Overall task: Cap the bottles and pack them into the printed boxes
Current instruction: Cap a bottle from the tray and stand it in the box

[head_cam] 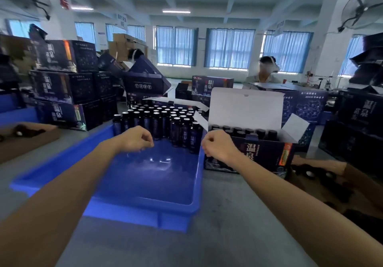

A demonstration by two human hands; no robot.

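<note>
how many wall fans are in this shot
2. The left fan is mounted high at the top left of the room; the right fan is high at the top right. More may be hidden outside the frame.

grey table (228, 235), blue crate (145, 206) at centre, open printed box (263, 153) just right, stacked boxes (62, 92) behind left

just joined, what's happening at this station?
A person is packing bottles. The left hand and right hand hover over the blue tray, fingers curled, nothing visible in them. Uncapped bottles stand at the tray's far end. The open box on the right holds capped bottles. Loose caps lie on cardboard further right.
</note>
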